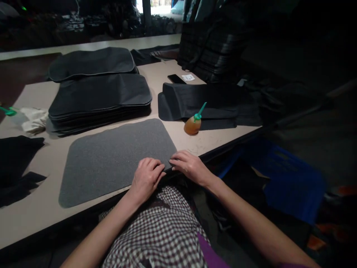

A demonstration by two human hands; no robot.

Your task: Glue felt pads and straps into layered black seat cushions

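A grey rounded-corner sheet with a matte, felt-like face lies flat at the near edge of the table. My left hand rests on its front edge, fingers curled over the rim and closed on it. Close by on the right, my right hand has its fingers pinched together at the sheet's near right corner. The fingertips of both hands are partly hidden, and a small gap separates the hands. Just beyond my right hand stands a squat bottle of amber liquid with a green nozzle.
Stacked black rounded sheets lie behind the grey one, with another stack farther back. Black pieces lie at the right, near a phone and a paper label. Black scraps lie left; a blue crate is below the table.
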